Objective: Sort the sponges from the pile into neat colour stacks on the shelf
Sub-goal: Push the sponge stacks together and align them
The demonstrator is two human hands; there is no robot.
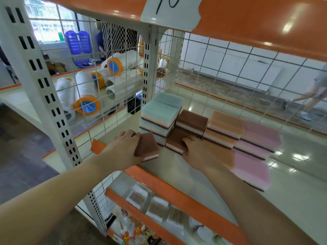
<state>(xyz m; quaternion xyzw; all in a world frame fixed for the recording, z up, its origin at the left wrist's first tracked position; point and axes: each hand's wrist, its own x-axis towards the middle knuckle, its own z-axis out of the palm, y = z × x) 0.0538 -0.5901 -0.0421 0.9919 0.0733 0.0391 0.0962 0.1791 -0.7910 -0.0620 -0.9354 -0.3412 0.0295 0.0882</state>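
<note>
1. Head view: your left hand point(126, 145) grips a brown sponge point(147, 146) at the front left of the shelf point(177, 167), fingers curled over its far edge, its base on the shelf surface.
2. Your right hand point(196, 149) rests on the lower brown stack point(177, 140), fingers bent over its near top edge; whether it truly grips, you cannot tell.
3. The held sponge: brown top, pale pink-white layer beneath, tilted slightly toward the front lip.
4. Stacks in a row, left to right: mint green stack point(161, 114) tallest, touching the back wire grid point(212, 71); taller brown stack point(192, 122) just behind your right hand; orange stack point(223, 128); pink stack point(258, 138). Each sponge shows a dark scrub layer.
5. More orange and pink sponges run toward the front beside your right forearm.
6. Writing: a white tag point(169, 11) on the upper shelf edge carries black handwriting, cut off, reading like "10". Rolls point(86, 103) behind the grid have blue-and-orange end labels, one showing "150".
</note>
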